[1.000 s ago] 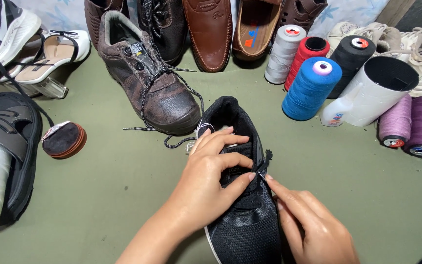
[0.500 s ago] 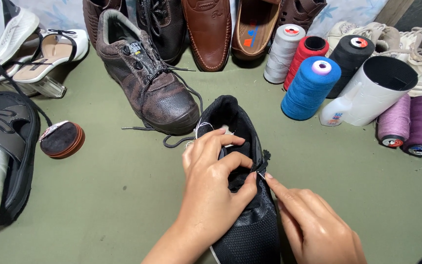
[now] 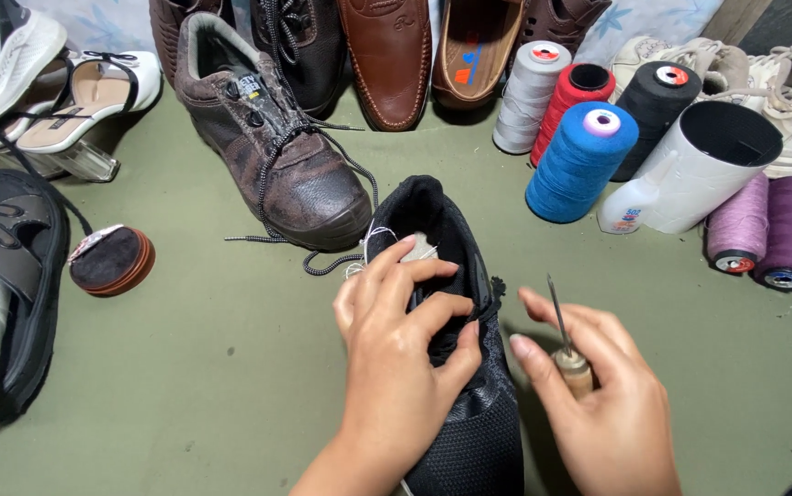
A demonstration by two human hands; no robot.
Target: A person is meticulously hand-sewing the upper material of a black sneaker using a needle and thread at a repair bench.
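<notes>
A black mesh shoe lies on the green surface in front of me, its opening pointing away. My left hand presses down on it, fingers curled over the opening, with white thread near the fingertips. My right hand is beside the shoe's right side and holds a wooden-handled awl, its thin metal point sticking up, clear of the shoe.
A worn brown lace-up boot lies just beyond the shoe. Several thread spools, among them a blue one, stand at right next to a white tube. More shoes line the back. A black sandal and round tin sit left.
My right hand has pulled away from the shoe's side to the right, and the awl's point now shows upright. My left hand stays pressed on the shoe.
</notes>
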